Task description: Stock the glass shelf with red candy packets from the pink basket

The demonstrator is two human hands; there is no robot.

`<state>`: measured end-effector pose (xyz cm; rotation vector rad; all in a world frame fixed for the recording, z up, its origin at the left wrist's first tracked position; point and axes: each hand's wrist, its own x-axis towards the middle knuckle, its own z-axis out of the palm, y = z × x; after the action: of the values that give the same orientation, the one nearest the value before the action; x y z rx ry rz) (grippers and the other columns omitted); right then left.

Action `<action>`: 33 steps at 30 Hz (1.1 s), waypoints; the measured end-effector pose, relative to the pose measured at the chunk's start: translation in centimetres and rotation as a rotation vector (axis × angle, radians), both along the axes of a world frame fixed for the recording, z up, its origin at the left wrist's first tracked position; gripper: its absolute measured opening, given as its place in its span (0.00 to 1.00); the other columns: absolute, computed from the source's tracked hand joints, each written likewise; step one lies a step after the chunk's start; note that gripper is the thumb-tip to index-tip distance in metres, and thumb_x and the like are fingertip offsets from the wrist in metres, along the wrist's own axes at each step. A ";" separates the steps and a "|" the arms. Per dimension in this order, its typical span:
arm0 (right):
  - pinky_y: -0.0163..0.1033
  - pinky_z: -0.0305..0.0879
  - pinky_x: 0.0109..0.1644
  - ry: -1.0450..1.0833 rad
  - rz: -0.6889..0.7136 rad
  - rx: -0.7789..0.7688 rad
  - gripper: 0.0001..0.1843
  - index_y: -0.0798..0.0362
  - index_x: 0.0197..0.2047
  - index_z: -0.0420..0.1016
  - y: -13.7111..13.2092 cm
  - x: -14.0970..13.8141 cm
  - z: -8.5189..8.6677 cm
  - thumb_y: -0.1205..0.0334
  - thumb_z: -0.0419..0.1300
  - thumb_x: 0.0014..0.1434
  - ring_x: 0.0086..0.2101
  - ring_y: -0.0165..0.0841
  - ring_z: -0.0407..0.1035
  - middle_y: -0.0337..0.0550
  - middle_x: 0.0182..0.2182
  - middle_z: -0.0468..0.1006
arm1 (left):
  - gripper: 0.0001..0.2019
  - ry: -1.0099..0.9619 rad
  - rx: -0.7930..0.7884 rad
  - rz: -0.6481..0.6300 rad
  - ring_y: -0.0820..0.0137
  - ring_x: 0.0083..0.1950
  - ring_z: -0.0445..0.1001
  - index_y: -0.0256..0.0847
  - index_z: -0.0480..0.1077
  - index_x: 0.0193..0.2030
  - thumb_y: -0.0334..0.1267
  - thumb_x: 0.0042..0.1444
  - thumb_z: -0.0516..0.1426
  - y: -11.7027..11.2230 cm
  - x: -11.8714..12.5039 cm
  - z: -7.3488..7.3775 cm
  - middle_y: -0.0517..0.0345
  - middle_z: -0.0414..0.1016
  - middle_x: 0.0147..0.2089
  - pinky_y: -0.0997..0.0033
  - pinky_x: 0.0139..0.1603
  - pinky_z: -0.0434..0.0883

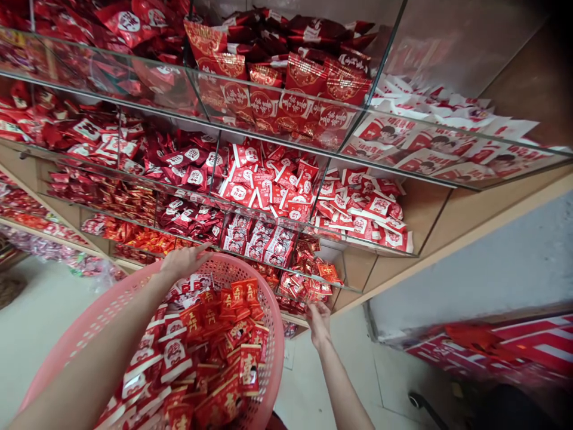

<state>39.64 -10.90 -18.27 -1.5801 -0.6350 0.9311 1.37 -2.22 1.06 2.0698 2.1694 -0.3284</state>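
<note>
A large pink plastic basket (268,304) full of small red, orange and white wrapped packets (192,322) is in front of me. My left hand (185,263) reaches across its far rim, fingers stretched out toward the edge of a glass-fronted shelf. No packet shows in it. Low on the right, my right hand (319,319) is at the bottom shelf's front edge, fingers loosely bent and apart. Just above it lie red and white packets (302,285) behind a glass strip. The shelf edge partly hides its fingertips.
Tiered wooden shelves (394,269) with glass fronts and dividers hold red packets. Larger gold-trimmed bags (308,83) stand on the top tier, beside white and red bags (434,140). Red printed packages (505,343) lie by the grey wall at right, above the tiled floor (358,370).
</note>
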 end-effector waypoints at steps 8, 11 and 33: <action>0.38 0.71 0.43 0.571 0.150 0.136 0.37 0.37 0.55 0.58 -6.0 -2.8 8.5 0.59 0.69 0.45 0.35 0.27 0.71 0.29 0.34 0.72 | 0.33 0.002 0.002 0.005 0.52 0.50 0.75 0.54 0.52 0.68 0.60 0.58 0.35 0.1 -0.1 -0.4 0.45 0.77 0.50 0.56 0.47 0.68; 0.39 0.72 0.41 0.576 0.288 0.180 0.39 0.34 0.60 0.55 -6.8 -3.7 11.7 0.61 0.67 0.48 0.34 0.28 0.71 0.31 0.35 0.72 | 0.33 -0.009 0.005 0.009 0.53 0.50 0.74 0.52 0.51 0.68 0.59 0.58 0.36 0.0 0.0 -0.3 0.44 0.77 0.50 0.57 0.47 0.68; 0.34 0.66 0.24 0.148 0.463 -0.017 0.22 0.51 0.35 0.76 -6.8 -7.8 14.1 0.40 0.62 0.49 0.21 0.28 0.62 0.34 0.22 0.67 | 0.33 0.005 0.009 -0.024 0.51 0.51 0.74 0.51 0.48 0.69 0.58 0.59 0.34 -0.6 0.0 -0.1 0.43 0.77 0.50 0.54 0.47 0.68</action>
<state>31.83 -17.72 -4.20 -1.3857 -0.9090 1.3835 1.38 -2.83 0.93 2.1036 2.1544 -0.3265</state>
